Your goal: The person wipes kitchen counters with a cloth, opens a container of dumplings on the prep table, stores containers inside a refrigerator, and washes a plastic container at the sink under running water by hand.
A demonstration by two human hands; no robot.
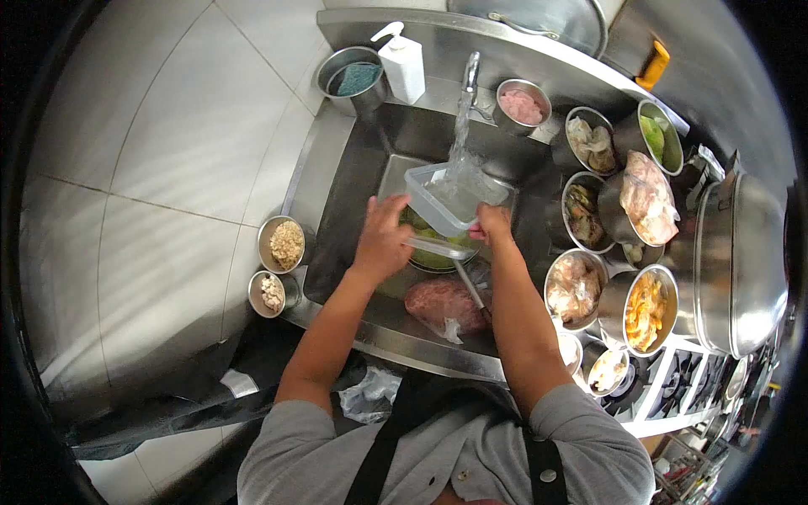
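Water runs from the tap into a clear plastic container, held tilted over the sink. My right hand grips its near right corner, with something pink at the fingers. My left hand, slightly blurred, is by the container's left side and closes on a flat clear plastic lid. Below these, a round vessel with green contents is partly hidden. A long metal handle slants out beside it. Reddish meat in a clear bag lies at the sink's near side.
A pump bottle and a metal pot with a green scouring pad stand behind left. Two small bowls of chopped food sit on the left edge. Several metal containers of food and a large pot crowd the right.
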